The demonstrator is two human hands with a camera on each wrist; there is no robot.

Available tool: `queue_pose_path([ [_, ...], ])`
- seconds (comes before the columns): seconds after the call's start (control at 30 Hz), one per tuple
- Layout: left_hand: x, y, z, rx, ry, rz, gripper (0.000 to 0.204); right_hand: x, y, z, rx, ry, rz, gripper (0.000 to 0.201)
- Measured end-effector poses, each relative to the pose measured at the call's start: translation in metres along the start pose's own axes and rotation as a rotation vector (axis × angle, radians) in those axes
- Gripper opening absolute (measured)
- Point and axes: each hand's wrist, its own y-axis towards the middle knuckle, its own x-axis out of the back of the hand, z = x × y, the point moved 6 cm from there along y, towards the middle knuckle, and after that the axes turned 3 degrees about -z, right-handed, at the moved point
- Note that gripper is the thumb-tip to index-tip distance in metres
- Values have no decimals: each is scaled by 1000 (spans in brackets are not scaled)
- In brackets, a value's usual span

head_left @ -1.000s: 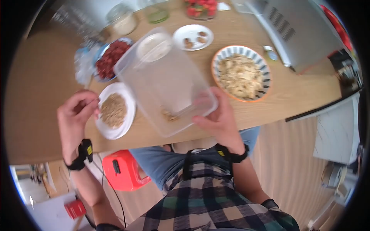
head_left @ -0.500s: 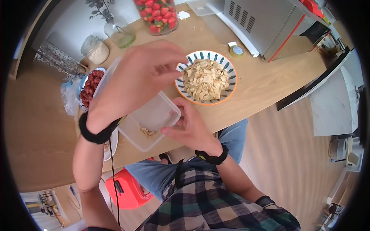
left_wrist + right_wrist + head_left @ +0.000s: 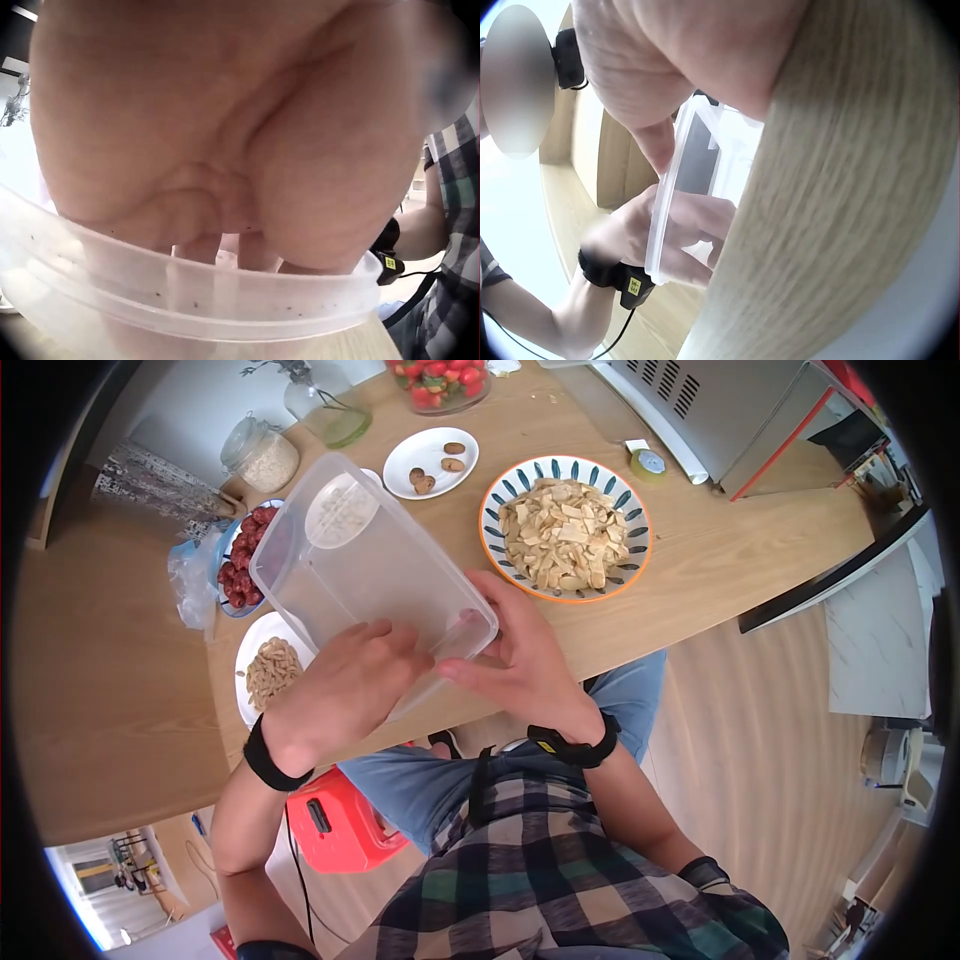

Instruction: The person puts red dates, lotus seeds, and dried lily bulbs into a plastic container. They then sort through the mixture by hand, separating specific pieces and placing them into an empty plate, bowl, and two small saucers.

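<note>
A clear plastic container (image 3: 400, 575) is tilted over the table. My left hand (image 3: 350, 680) reaches over its near side; in the left wrist view, this hand (image 3: 225, 142) has its fingers down inside, with gaps between them. Through the clear wall in the right wrist view, the left fingers (image 3: 697, 217) hang loosely bent. Whether they touch anything is hidden. My right hand (image 3: 530, 660) grips the container's right corner, thumb over the rim. Right of it is a patterned bowl (image 3: 488, 540) of pale dried slices (image 3: 565, 535). Beside my left wrist stands a plate of peanuts (image 3: 272, 670).
Behind the container, a white plate (image 3: 405, 457) holds several brown nuts or dates. A bowl of dark red fruit (image 3: 245, 555) is at the left. Farther back stand a grain jar (image 3: 265, 460), a green-tinted vase (image 3: 335, 420) and strawberries (image 3: 440, 382). A tape roll (image 3: 648, 463) lies near the microwave (image 3: 720, 410).
My left hand has gone from beside the peanut plate, up over the container by the slices bowl, and down into the container. The right hand has kept its grip on the container.
</note>
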Motion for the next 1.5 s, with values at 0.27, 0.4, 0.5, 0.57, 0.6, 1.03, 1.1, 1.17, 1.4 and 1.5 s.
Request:
queue_pose_path([
  [0.27, -5, 2, 2, -69, 14, 16, 11, 0, -1, -3, 2, -8, -4, 89],
  [0.4, -5, 1, 9, -84, -13, -9, 10, -3, 1, 3, -22, 16, 16, 90],
  [0.5, -7, 1, 10, -67, -21, -13, 9, -3, 0, 2, -32, 40, 4, 91],
  [0.57, -7, 1, 8, -74, -17, -21, 9, -2, -1, 1, -43, 6, 9, 83],
  [0.6, -7, 2, 8, -68, -3, -10, 9, -2, -1, 2, -44, 5, 7, 83],
  [1.03, 23, -3, 21, 89, -268, -223, 6, -4, 1, 5, -18, 18, 3, 85],
  [1.1, 39, -19, 26, 156, -334, -326, 6, -4, 1, 7, -24, 22, 5, 84],
  [1.17, 48, -44, 34, 221, -400, -425, 7, -4, 1, 7, -38, 12, 3, 83],
  [1.4, 8, -165, 107, 808, -406, -527, 6, -5, -1, 6, -26, -27, 9, 84],
  [1.5, -1, -179, 113, 793, -195, -458, 9, -8, -1, 9, -28, 12, 24, 83],
])
